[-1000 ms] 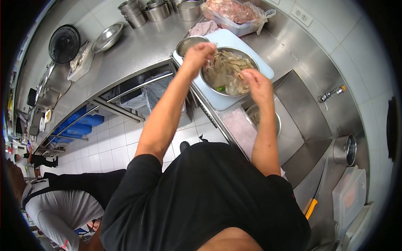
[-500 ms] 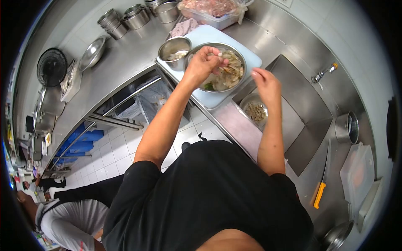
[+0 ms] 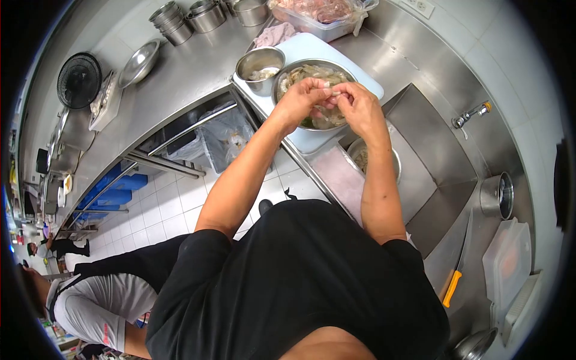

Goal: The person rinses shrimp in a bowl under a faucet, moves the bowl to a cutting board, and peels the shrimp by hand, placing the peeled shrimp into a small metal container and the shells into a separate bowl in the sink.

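Observation:
Both hands meet over a large steel bowl (image 3: 281, 90) of shrimp, which stands on a light blue board (image 3: 366, 78). My left hand (image 3: 302, 102) pinches a small pale piece, likely a shrimp, with thumb and fingertips. From the right, my right hand (image 3: 359, 109) is closed on the same piece, its fingertips touching those of the left. Left of the large bowl is a smaller steel pot (image 3: 260, 58) with peeled shrimp inside. A third bowl (image 3: 397, 166) with small grey-brown pieces sits by the sink, partly hidden under my right forearm.
A sink (image 3: 444, 138) with a tap (image 3: 471, 114) is on the right. Nearer lies a knife with a yellow handle (image 3: 452, 289), beside plastic lids (image 3: 509, 258). Bagged meat (image 3: 318, 11) stands at the back. Another person (image 3: 102, 297) is at lower left.
My right hand has moved left and up from beside the large bowl to meet my left hand, and its fingers have closed on the piece. The view has shifted slightly.

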`<state>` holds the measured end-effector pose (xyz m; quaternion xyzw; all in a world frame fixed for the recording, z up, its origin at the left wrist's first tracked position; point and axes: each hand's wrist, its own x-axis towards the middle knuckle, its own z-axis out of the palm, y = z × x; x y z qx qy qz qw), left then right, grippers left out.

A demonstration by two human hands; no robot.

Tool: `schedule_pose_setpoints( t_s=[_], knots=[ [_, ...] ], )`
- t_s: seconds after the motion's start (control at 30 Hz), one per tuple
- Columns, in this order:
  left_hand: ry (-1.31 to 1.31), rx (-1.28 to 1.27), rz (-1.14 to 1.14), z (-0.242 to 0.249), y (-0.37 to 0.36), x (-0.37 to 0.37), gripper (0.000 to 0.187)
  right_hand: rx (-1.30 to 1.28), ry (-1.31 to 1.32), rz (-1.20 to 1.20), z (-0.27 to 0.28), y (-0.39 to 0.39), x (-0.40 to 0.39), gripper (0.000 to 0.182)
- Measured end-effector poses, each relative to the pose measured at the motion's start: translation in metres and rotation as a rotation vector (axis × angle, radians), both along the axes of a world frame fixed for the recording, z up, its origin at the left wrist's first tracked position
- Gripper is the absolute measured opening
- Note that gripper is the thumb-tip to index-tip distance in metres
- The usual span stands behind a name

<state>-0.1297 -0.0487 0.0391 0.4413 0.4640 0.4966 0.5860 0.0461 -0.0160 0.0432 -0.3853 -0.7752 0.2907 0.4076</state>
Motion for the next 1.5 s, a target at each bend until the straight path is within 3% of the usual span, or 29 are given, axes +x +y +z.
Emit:
schedule_pose_setpoints(
  t_s=[0.17, 0.27, 0.37, 0.4, 0.47, 0.6, 0.7, 0.8, 0.9, 0.97, 1.1, 1.3, 1.4, 1.5],
  knots=[
    [-0.025, 0.005, 0.056, -0.002, 0.003, -0.010, 0.018, 0.065, -0.056, -0.095, -0.004, 0.005, 0.010, 0.017],
    [0.156, 0.140, 0.235, 0.013, 0.018, -0.042, 0.021, 0.185, -0.056, -0.242, -0.012, 0.012, 0.044, 0.019],
    [0.690, 0.289, 0.491, 0.022, 0.034, -0.090, 0.038, 0.178, -0.203, -0.310, -0.035, 0.020, 0.093, 0.020],
    [0.999, 0.234, 0.475, 0.029, 0.033, -0.103, 0.047, 0.157, -0.253, -0.322, -0.049, 0.023, 0.109, 0.020],
    [1.372, 0.340, 0.504, 0.025, 0.030, -0.111, 0.051, 0.233, -0.359, -0.289, -0.082, 0.030, 0.138, 0.021],
    [1.373, 0.519, 0.480, 0.003, 0.023, -0.095, 0.052, -0.052, -0.465, -0.430, -0.085, 0.027, 0.161, 0.022],
    [1.343, 0.670, 0.514, -0.029, 0.011, -0.065, 0.044, -0.160, -0.274, -0.470, -0.084, 0.029, 0.160, 0.023],
    [1.303, 0.707, 0.475, -0.035, -0.021, -0.022, 0.044, -0.090, -0.278, -0.390, -0.064, 0.026, 0.139, 0.023],
    [1.257, 0.664, 0.340, -0.045, -0.038, -0.004, 0.044, -0.049, -0.306, -0.172, -0.049, 0.030, 0.114, 0.022],
    [1.185, 0.604, 0.310, -0.051, -0.038, -0.006, 0.043, 0.185, -0.255, -0.059, -0.035, 0.023, 0.089, 0.020],
    [1.128, 0.567, 0.456, -0.025, -0.047, -0.020, 0.038, 0.323, -0.301, 0.234, -0.013, 0.024, 0.044, 0.022],
    [1.023, 0.476, 0.518, -0.010, -0.065, -0.024, 0.036, 0.419, -0.494, 0.522, -0.023, 0.026, -0.018, 0.025],
    [1.028, 0.439, 0.543, -0.019, -0.069, -0.027, 0.036, 0.389, -0.667, 0.616, -0.027, 0.025, -0.041, 0.028],
    [1.052, 0.425, 0.560, -0.025, -0.071, -0.031, 0.035, 0.295, -0.666, 0.627, -0.025, 0.037, -0.047, 0.029]
  ],
)
